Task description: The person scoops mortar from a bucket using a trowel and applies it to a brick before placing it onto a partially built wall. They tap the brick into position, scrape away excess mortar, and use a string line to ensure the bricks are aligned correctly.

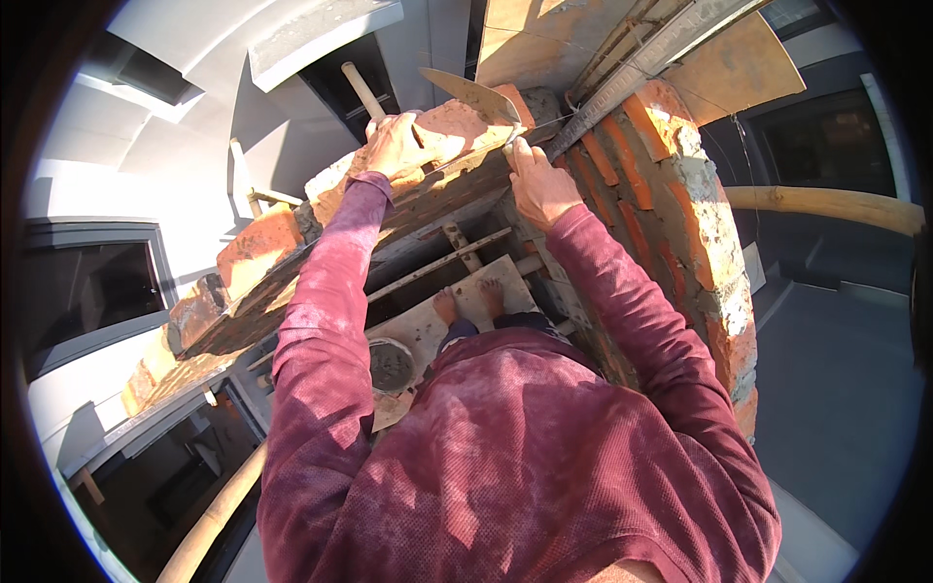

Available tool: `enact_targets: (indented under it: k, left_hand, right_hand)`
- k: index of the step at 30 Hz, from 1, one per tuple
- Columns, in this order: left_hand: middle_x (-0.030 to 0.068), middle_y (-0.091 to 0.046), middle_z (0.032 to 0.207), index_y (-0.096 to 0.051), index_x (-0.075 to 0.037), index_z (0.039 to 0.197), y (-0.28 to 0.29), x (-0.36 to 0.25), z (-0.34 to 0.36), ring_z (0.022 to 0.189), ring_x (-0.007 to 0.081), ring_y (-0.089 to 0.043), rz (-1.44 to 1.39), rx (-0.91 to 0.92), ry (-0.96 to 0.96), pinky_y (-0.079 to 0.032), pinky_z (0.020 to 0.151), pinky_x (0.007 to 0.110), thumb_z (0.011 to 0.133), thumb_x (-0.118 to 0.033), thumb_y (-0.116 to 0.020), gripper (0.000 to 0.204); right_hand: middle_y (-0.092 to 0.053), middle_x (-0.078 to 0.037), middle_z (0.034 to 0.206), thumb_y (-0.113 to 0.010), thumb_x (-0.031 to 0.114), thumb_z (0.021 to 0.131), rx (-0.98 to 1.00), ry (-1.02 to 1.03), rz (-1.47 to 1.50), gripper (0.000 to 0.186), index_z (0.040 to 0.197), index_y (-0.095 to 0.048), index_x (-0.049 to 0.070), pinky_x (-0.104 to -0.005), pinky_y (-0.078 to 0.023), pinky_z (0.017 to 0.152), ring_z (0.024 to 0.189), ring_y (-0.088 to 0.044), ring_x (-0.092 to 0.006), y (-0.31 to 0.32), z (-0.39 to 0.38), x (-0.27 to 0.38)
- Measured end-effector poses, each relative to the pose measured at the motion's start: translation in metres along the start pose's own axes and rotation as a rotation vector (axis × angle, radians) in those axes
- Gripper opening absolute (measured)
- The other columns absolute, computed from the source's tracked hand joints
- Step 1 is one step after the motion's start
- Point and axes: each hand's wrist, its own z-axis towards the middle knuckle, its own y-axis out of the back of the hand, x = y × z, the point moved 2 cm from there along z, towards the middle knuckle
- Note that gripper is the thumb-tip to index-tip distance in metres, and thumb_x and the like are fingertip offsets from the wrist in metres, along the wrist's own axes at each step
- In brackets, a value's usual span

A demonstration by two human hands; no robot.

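The left hand point(394, 144) clasped a brick point(457, 126) atop the wall point(671, 194), fingers curled over its near end. Just right, the right hand point(539, 185) gripped a trowel point(471, 92), its blade lying across the brick beyond both hands.

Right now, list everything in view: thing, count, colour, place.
brick wall: one, orange-red with grey mortar, corner ahead and right
brick: one, orange, top course, under left hand
trowel: one, grey blade, above that brick
straightedge: one, grey, along the wall top, upper right
mortar pan: one, grey, on the board below
scaffold board: one, pale, underfoot
poles: several, tan wood, right and lower left
bare feet: two, on the board
left hand: grips the brick
right hand: on the wall top, at the blade's tip
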Motion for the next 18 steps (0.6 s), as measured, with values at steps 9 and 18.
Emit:
enact_targets:
  k: [9,18]
  left_hand:
    - [0.0150,-0.064,0.115,-0.055,-0.008,0.130,-0.019,0.014,0.004,0.120,0.0281,-0.053,0.013,-0.050,-0.024,-0.017,0.113,0.056,0.070,-0.056,-0.071,0.078]
    - [0.0153,-0.062,0.120,-0.054,-0.009,0.132,-0.021,0.015,-0.002,0.117,0.0277,-0.054,0.023,-0.084,-0.050,-0.020,0.111,0.055,0.071,-0.055,-0.072,0.078]
  right_hand:
    - [-0.055,-0.026,0.120,-0.052,0.020,0.091,0.080,-0.051,-0.013,0.049,0.134,-0.034,0.004,-0.0518,-0.051,0.081,0.095,-0.062,-0.0466,0.001,0.001,-0.003]
    - [-0.059,-0.026,0.110,-0.051,0.023,0.092,-0.028,0.000,-0.066,0.040,0.126,-0.039,0.004,-0.0529,-0.051,0.080,0.090,-0.064,-0.0452,0.008,0.002,-0.017]
